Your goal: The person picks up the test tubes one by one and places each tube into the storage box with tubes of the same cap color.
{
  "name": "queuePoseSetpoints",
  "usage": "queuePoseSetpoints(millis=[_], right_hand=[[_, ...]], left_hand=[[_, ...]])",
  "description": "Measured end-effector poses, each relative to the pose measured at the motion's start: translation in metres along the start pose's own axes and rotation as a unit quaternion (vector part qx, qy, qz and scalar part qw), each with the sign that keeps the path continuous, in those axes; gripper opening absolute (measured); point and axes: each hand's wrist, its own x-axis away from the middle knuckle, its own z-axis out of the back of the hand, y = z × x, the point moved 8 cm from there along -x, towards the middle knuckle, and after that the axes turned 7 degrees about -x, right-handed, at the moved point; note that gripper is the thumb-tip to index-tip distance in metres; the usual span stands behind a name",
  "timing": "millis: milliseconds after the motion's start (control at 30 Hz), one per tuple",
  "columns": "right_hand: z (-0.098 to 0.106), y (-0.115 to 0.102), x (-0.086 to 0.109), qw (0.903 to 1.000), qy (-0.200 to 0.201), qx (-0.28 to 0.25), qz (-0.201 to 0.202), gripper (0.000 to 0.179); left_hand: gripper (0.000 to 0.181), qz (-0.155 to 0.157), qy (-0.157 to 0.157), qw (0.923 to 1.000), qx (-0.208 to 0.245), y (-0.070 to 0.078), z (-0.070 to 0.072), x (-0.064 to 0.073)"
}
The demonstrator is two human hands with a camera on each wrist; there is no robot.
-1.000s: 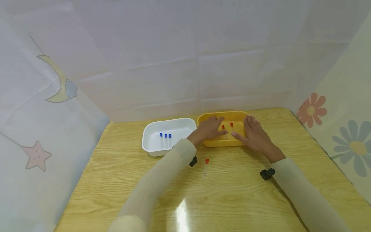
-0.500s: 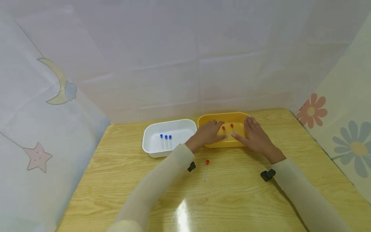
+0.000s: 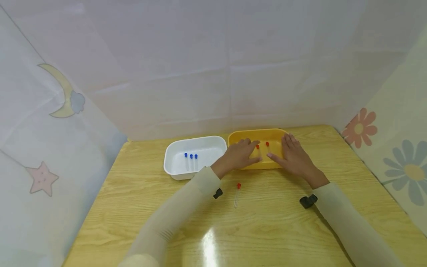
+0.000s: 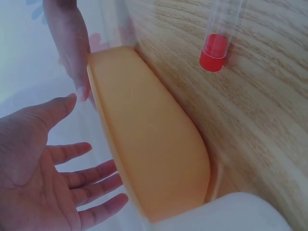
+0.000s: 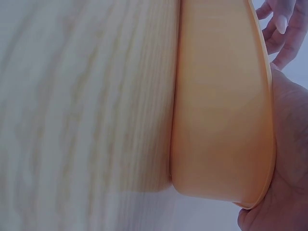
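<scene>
A yellow plastic tub (image 3: 263, 165) stands at the back of the table, with two red-capped tubes (image 3: 267, 144) visible inside. My left hand (image 3: 238, 154) is over the tub's left part, fingers spread and loose; the left wrist view shows its palm (image 4: 29, 187) holding nothing, fingertips close to the rim. My right hand (image 3: 296, 155) rests on the tub's right end, its fingers straight and together and its thumb stretched over the front rim. In front of the tub, another red-capped clear tube (image 3: 237, 195) lies on the table.
A white tub (image 3: 170, 171) stands left of the yellow one, close beside it, with three blue-capped tubes (image 3: 191, 157) lying inside. The wood-grain table (image 3: 273, 230) ends against a pale cloth backdrop (image 3: 200, 74), with patterned cloths on both sides.
My left hand and forearm have shifted slightly, the wrist a little to the left. My right hand stays on the tub's right end, and the tubes lie as before.
</scene>
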Motion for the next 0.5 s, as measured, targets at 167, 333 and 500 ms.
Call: queuePoseSetpoints(millis=[167,333,500], right_hand=[[0.001,-0.001,0.000,1.0000,-0.002,-0.002,-0.002,0.103],[0.000,0.000,0.001,1.0000,-0.002,-0.003,-0.002,0.103],[0.000,0.001,0.000,1.0000,0.002,0.000,0.001,0.103]], left_hand=[[0.071,-0.010,-0.004,0.9998,-0.019,0.006,0.005,0.004],[0.072,-0.024,-0.003,0.9988,-0.042,0.015,0.013,0.010],[0.072,-0.027,-0.002,0.9970,-0.072,0.020,0.016,0.015]])
